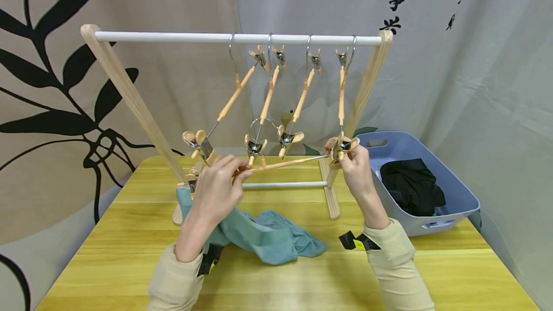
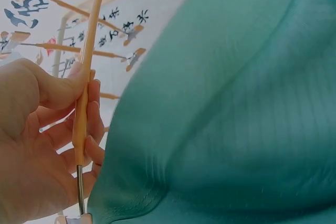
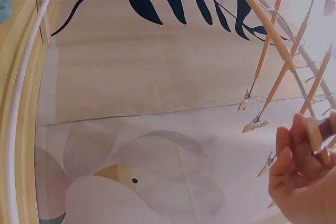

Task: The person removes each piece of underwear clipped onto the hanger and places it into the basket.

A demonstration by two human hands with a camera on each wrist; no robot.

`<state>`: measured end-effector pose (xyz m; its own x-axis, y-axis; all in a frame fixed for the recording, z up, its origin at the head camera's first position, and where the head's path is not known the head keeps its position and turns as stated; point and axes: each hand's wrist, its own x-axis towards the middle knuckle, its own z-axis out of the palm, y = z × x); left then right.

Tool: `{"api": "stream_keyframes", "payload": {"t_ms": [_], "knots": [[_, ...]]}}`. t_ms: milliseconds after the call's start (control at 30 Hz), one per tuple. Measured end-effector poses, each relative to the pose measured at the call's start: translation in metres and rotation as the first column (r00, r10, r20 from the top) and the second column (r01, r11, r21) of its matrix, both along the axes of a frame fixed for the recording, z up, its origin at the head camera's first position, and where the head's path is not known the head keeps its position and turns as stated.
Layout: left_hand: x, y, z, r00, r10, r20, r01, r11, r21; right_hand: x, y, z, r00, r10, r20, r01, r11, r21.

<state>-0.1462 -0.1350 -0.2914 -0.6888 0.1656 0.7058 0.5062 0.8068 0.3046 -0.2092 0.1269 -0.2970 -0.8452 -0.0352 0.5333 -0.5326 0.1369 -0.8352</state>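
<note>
A clip hanger with a wooden bar is held level in front of the rack between both hands. My left hand grips its bar between thumb and fingers, as the left wrist view shows on the same bar. At the other end, my right hand pinches the wooden clip. Teal cloth hangs from the clip at the hanger's left end and trails onto the table. That cloth fills much of the left wrist view.
Several clip hangers hang from the white rail of a wooden rack, just beyond my hands. On the right of the table, a blue basket holds black cloth.
</note>
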Motion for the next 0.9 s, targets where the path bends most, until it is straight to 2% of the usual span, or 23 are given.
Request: {"api": "stream_keyframes", "payload": {"t_ms": [67, 133, 200, 233, 333, 400, 433, 567, 633, 700, 767, 833, 900], "knots": [[0.000, 0.000, 0.000, 1.000, -0.005, -0.003, 0.005, 1.000, 0.000, 0.001, 0.000, -0.001, 1.000, -0.023, -0.005, 0.023, 1.000, 0.021], [0.000, -0.001, -0.001, 1.000, -0.003, -0.012, 0.003, 1.000, -0.006, 0.002, -0.001, -0.002, 0.995, -0.087, -0.045, 0.090, 0.993, 0.081], [0.000, -0.001, -0.002, 1.000, 0.000, -0.015, 0.000, 1.000, -0.015, 0.002, -0.003, -0.004, 0.977, -0.171, -0.129, 0.190, 0.969, 0.157], [0.000, -0.001, -0.002, 1.000, -0.001, -0.014, 0.001, 1.000, -0.020, 0.002, -0.004, -0.005, 0.959, -0.209, -0.192, 0.245, 0.950, 0.194], [0.000, -0.002, -0.002, 1.000, 0.004, -0.006, -0.004, 0.999, -0.035, 0.002, -0.009, -0.008, 0.880, -0.273, -0.389, 0.385, 0.889, 0.247], [0.000, -0.002, -0.002, 1.000, 0.004, -0.001, -0.004, 0.999, -0.040, 0.003, -0.013, -0.008, 0.815, -0.289, -0.501, 0.458, 0.853, 0.252], [0.000, -0.002, -0.002, 1.000, 0.003, -0.002, -0.004, 0.999, -0.039, 0.003, -0.014, -0.009, 0.776, -0.290, -0.560, 0.498, 0.827, 0.261], [0.000, -0.001, -0.003, 1.000, -0.003, -0.013, 0.002, 1.000, -0.028, 0.005, -0.022, -0.009, 0.623, -0.237, -0.746, 0.613, 0.740, 0.276], [-0.001, 0.000, -0.003, 1.000, -0.013, -0.021, 0.013, 1.000, -0.024, 0.008, -0.027, -0.009, 0.568, -0.176, -0.804, 0.640, 0.708, 0.297], [-0.002, 0.001, -0.003, 0.999, -0.022, -0.032, 0.021, 0.999, -0.026, 0.010, -0.033, -0.011, 0.557, -0.106, -0.823, 0.627, 0.703, 0.334], [-0.002, 0.003, -0.003, 0.999, -0.030, -0.039, 0.029, 0.999, -0.026, 0.013, -0.037, -0.013, 0.568, -0.036, -0.822, 0.611, 0.688, 0.392], [-0.002, 0.004, -0.003, 0.999, -0.032, -0.037, 0.031, 0.999, -0.026, 0.015, -0.041, -0.015, 0.601, 0.029, -0.799, 0.573, 0.681, 0.456], [-0.002, 0.004, -0.003, 0.999, -0.034, -0.027, 0.034, 0.999, -0.024, 0.016, -0.044, -0.018, 0.621, 0.070, -0.781, 0.552, 0.669, 0.498]]}}
